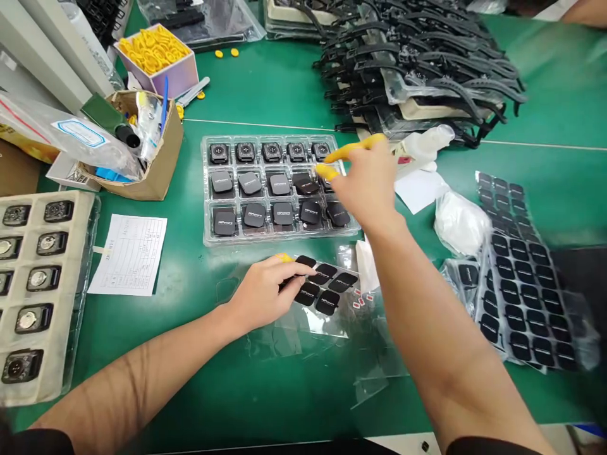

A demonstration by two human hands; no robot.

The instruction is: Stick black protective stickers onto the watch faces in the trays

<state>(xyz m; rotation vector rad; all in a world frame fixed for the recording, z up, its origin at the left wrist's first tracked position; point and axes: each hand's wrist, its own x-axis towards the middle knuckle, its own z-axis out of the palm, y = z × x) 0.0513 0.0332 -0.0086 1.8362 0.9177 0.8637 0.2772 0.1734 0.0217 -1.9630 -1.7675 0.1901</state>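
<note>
My left hand [265, 291] rests on a clear sheet of black square stickers [327, 302], thumb and forefinger closed at its edge beside a sticker. Over the right end of a clear plastic tray [279, 240] reaches my right hand [365, 177], yellow finger cots on its fingers. Its thumb and forefinger are apart, close to a black watch case [321, 150] in the back row; I see nothing held between them. Back-row cases in the tray lie bare. Square stickers [255, 215] lie over most cases in the middle and front rows, several of them askew.
At left are a beige tray of watch cases [35, 278], a paper form [128, 253], a cardboard box [161, 158] and a box of yellow finger cots [171, 79]. Black straps [427, 63] pile up behind. A bottle [427, 142], white wipes [459, 221] and sticker sheets [531, 303] lie right.
</note>
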